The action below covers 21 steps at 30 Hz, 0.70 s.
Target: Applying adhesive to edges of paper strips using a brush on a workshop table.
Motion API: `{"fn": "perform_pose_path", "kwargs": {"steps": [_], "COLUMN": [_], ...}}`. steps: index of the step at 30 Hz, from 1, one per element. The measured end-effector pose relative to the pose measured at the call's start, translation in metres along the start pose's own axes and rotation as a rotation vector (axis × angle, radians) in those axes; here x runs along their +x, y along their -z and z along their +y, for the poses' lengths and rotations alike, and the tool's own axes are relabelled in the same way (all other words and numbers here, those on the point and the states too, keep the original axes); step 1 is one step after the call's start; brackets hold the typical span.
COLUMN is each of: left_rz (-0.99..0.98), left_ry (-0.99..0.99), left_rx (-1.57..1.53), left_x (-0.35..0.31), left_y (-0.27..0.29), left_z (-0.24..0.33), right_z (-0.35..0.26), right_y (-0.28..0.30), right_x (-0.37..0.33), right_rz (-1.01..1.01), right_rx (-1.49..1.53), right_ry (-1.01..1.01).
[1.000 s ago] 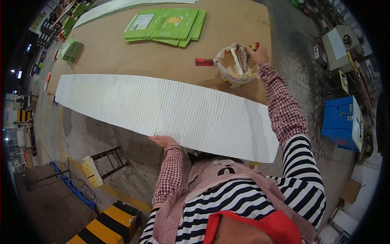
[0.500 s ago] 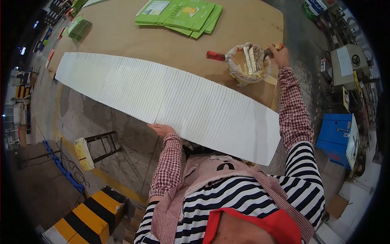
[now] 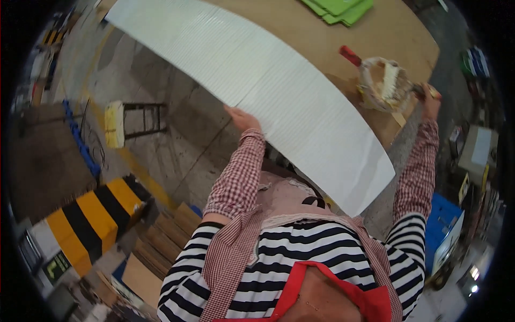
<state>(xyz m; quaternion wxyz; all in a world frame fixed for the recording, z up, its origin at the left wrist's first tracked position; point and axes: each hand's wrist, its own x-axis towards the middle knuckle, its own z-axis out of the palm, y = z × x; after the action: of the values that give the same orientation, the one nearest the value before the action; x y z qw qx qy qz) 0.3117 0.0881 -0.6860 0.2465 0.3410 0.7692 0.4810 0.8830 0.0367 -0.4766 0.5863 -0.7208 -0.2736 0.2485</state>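
Observation:
A long fan of overlapping white sheets (image 3: pixel 300 102) lies along the near edge of the brown table, its narrow strips showing one behind another. My left hand (image 3: pixel 244 119) is open and touches the near edge of this fan around its middle, fingers stretched out. At the right, my right hand (image 3: pixel 431 101) is closed around the handle of a wide brush (image 3: pixel 396 92). Its bristles sit inside a glue-smeared tub (image 3: pixel 370 95) lined with crumpled film. A red handle (image 3: pixel 350 55) sticks out over the tub's left rim.
Green flat cartons (image 3: pixel 343 9) are stacked on the brown table (image 3: pixel 399 32) at the far side. Left on the floor stand a stool (image 3: pixel 137 124) and a yellow-black striped block (image 3: pixel 96 222), with brown cardboard (image 3: pixel 155 247) nearby. A blue cabinet (image 3: pixel 442 220) stands at the right.
The whole view has turned and shifted, so the table sits higher and further right. My right hand still grips the brush at the tub; my left still touches the sheets' near edge.

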Motion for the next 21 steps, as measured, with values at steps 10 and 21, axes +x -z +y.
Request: {"fn": "perform_pose_path", "kwargs": {"steps": [10, 21], "left_rz": [-0.146, -0.134], "left_ry": [0.251, -0.121], "left_rx": [-0.177, 0.193], "left_x": [-0.02, 0.003], "left_y": [0.021, 0.011], "left_z": [0.048, 0.041], "right_z": [-0.049, -0.031], "right_y": [-0.046, -0.339], "right_x": [-0.113, -0.224], "right_rz": [-0.182, -0.715], "right_rx": [0.372, 0.095], "right_ry": [-0.121, 0.228]}}
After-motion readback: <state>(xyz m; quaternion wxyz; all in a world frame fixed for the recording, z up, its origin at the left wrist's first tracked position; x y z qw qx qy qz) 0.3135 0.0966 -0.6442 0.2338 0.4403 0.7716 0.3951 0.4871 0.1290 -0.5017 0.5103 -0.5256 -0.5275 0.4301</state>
